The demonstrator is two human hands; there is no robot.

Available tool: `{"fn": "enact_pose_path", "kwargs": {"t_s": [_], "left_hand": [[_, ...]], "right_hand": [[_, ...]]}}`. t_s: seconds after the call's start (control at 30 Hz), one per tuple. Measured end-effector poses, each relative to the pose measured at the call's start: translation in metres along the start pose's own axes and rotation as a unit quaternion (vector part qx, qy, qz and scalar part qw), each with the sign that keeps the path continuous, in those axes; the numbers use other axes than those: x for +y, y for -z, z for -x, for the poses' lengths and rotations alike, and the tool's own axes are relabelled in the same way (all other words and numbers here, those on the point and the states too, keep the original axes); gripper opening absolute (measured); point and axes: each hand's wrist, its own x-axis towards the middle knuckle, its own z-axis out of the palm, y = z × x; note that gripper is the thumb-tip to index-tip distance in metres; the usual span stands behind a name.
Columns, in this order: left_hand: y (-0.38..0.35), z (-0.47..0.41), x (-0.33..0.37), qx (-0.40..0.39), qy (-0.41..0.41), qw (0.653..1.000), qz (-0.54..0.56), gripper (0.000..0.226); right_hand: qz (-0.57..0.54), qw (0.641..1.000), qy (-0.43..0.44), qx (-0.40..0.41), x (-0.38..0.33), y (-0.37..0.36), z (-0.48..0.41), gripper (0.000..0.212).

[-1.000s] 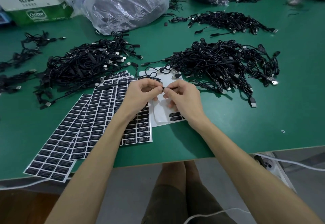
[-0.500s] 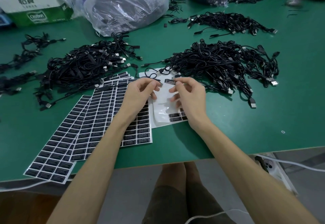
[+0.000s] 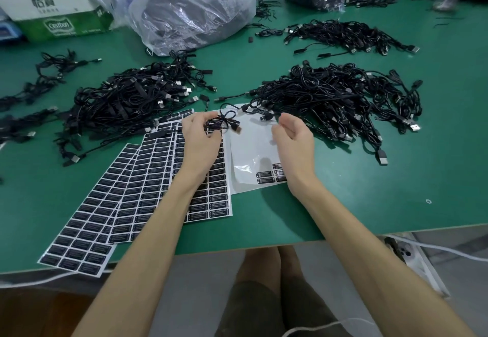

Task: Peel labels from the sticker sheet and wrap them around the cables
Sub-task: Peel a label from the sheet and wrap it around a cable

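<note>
Nearest you, fanned sheets [image 3: 148, 183] full of black labels lie on the green table [image 3: 369, 191]. Just right of them sits a nearly stripped sheet [image 3: 250, 151], with a few labels [image 3: 266, 174] left at its near right corner. Over these, your left hand [image 3: 200, 143] grips a coiled cable [image 3: 224, 124] in curled fingers. Your right hand [image 3: 294, 143] hovers apart from it, fingers loosely curled, holding nothing. Beyond lie a left pile [image 3: 126, 98] and a right pile [image 3: 330, 98] of cables, then a plastic bag [image 3: 192, 11].
</note>
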Motion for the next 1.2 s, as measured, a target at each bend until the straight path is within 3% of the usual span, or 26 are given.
{"fn": "enact_pose_path", "kwargs": {"t_s": [0.23,0.53,0.7,0.93,1.1,1.2], "left_hand": [[-0.002,-0.001,-0.001,-0.058,-0.033,0.996,-0.067,0.033],[-0.002,0.003,0.004,-0.072,-0.041,0.992,-0.1,0.037],[0.001,0.004,0.003,-0.008,0.002,1.0,0.016,0.029],[0.008,0.001,0.0,0.065,0.053,0.978,0.192,0.027],[0.007,0.004,0.004,-0.012,0.008,0.984,0.18,0.026],[0.006,0.008,0.007,-0.096,-0.015,0.984,0.151,0.026]], "right_hand": [[0.015,1.0,-0.018,-0.02,0.003,0.0,-0.003,0.082],[0.009,1.0,0.007,-0.013,-0.001,0.0,0.003,0.043],[0.014,1.0,0.018,-0.008,-0.003,-0.002,0.005,0.038],[0.036,0.998,0.021,-0.04,-0.008,-0.004,0.01,0.025],[0.081,0.993,0.042,-0.071,-0.01,-0.006,0.011,0.024],[0.071,0.994,0.049,-0.073,-0.011,-0.006,0.011,0.052]]}}
